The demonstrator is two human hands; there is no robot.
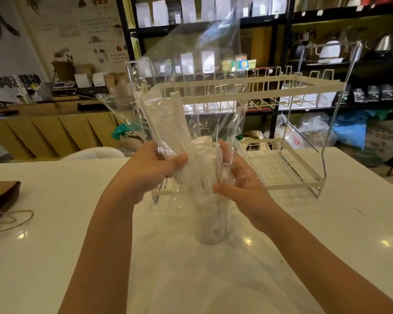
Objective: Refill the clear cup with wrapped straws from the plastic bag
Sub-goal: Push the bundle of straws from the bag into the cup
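Clear plastic bag (191,87) | wrapped straws (168,132) inside | crinkled, upright

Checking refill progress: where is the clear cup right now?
Head view, centre: the clear cup stands on the white table, just below both hands, in front of the wire rack.

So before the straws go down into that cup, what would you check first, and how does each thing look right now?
1. Clear cup upright on the white table: ok.
2. Wrapped straws gripped: ok, the left hand is closed round the bundle through the plastic bag.
3. Right hand steadying the bag's lower end above the cup: ok.
4. Straws clear of the bag: not ok, the film is wrapped round them.
5. Room inside the cup: cannot tell, the film blurs its contents.
6. Wire rack out of the way: ok, it stands behind the cup.
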